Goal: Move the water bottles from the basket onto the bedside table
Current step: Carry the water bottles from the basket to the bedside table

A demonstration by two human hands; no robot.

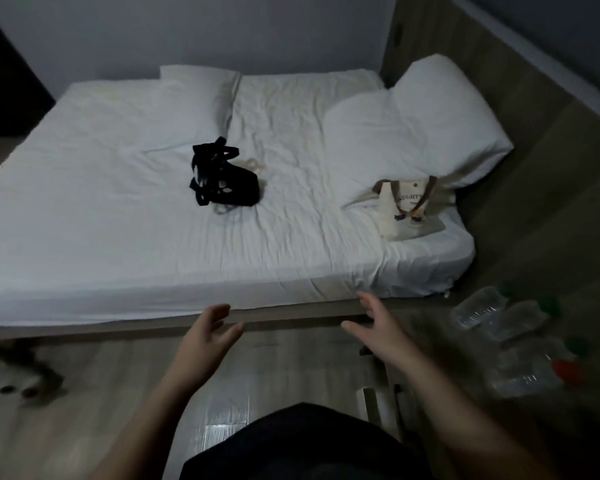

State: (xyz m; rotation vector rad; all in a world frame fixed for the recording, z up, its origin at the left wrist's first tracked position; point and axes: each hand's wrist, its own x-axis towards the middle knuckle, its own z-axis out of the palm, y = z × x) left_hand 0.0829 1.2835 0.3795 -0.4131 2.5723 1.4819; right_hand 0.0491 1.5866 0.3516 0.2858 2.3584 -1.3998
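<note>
Bed sheet [118,202]: I see plain white.
Pillows [430,126]: white as well.
Strapped item [229,183]: black all over.
Tote bag [409,206]: cream, with brown handles and dark lettering.
Water bottles [510,320]: clear; I make out green caps and one red.
Floor [118,393]: pale grey-brown wood grain.

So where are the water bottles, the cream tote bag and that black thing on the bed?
water bottles [513,320]: head view, one bottle's clear body.
cream tote bag [406,205]: head view, its printed front.
black thing [236,188]: head view, its dark body.
</note>
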